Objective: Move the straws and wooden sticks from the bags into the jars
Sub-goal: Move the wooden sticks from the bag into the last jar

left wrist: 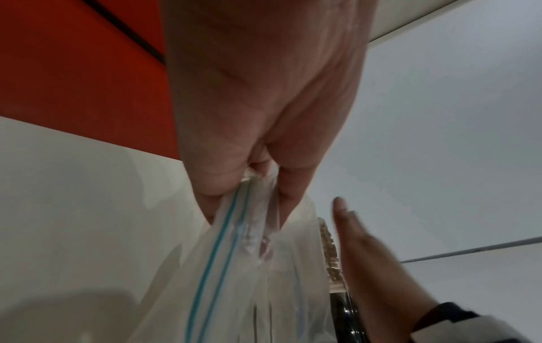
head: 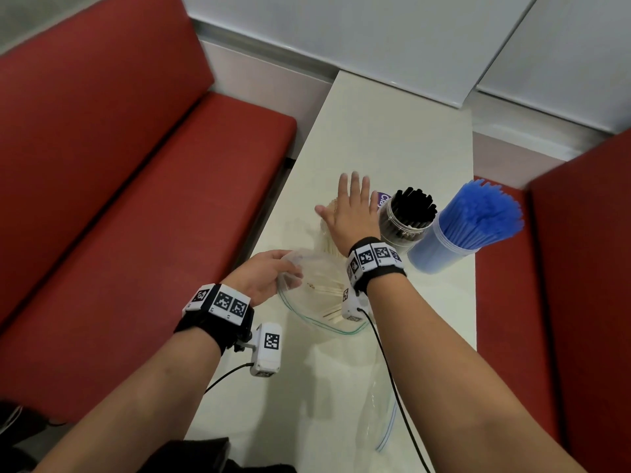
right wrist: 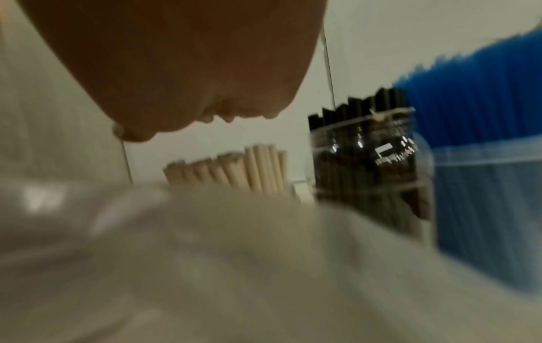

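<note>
My left hand pinches the open mouth of a clear zip bag with a teal seal; in the left wrist view the thumb and fingers grip the bag's rim. Pale wooden sticks lie inside the bag. My right hand is spread flat, fingers straight, above a clear jar of wooden sticks, which it mostly hides in the head view. To the right stand a jar of black straws and a tub of blue straws.
A white table runs between red bench seats on the left and right. An empty clear zip bag lies near the front edge. A purple label shows behind the black straw jar.
</note>
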The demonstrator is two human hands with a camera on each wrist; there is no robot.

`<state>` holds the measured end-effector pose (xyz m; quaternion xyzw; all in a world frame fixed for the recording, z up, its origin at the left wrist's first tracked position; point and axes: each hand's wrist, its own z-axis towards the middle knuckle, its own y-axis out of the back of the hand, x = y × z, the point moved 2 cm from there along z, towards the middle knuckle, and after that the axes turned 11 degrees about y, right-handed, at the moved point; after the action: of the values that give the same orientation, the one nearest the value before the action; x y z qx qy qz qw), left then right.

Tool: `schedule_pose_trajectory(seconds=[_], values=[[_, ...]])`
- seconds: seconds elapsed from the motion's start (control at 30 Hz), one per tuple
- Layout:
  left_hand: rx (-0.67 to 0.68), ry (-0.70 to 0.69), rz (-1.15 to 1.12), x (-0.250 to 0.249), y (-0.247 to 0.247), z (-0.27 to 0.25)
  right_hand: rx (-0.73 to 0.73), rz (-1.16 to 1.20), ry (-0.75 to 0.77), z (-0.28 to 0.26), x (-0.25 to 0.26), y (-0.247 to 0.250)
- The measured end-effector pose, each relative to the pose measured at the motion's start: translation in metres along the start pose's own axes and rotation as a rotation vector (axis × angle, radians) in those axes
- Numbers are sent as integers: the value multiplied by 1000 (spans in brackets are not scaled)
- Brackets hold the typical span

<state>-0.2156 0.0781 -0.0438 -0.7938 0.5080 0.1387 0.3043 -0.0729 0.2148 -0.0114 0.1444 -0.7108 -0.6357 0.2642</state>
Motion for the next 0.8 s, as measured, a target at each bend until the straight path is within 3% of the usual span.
schedule_pose_trajectory(seconds=[0.07,0.13,0.2,0.27,0.3,0.37,0.43,0.5,0.67,0.8], values=[[-36,-13,-11,1,0,1,128,25,-6,-12,0,-6],[-98,-4,-12,2,0,4,91,208,-1,-15,1,4],[-138,25,-1,2,1,3,-136,447,43,-21,5,25],[-95,72,73,4,-1,-1,-392,703,81,-36,8,45],[-56,93,118,6,-1,-3,-399,845,73,-45,10,50],[-8,87,159,11,-3,-3,-128,1024,74,-64,15,45],[-44,21,168,13,-5,-4,264,830,81,-82,18,24],[-93,-55,197,15,-8,-7,432,513,71,-97,15,-5],[-68,-127,289,16,-15,-18,560,242,91,-133,14,-72],[-46,-139,297,19,-16,-22,453,205,-42,-155,13,-91]])
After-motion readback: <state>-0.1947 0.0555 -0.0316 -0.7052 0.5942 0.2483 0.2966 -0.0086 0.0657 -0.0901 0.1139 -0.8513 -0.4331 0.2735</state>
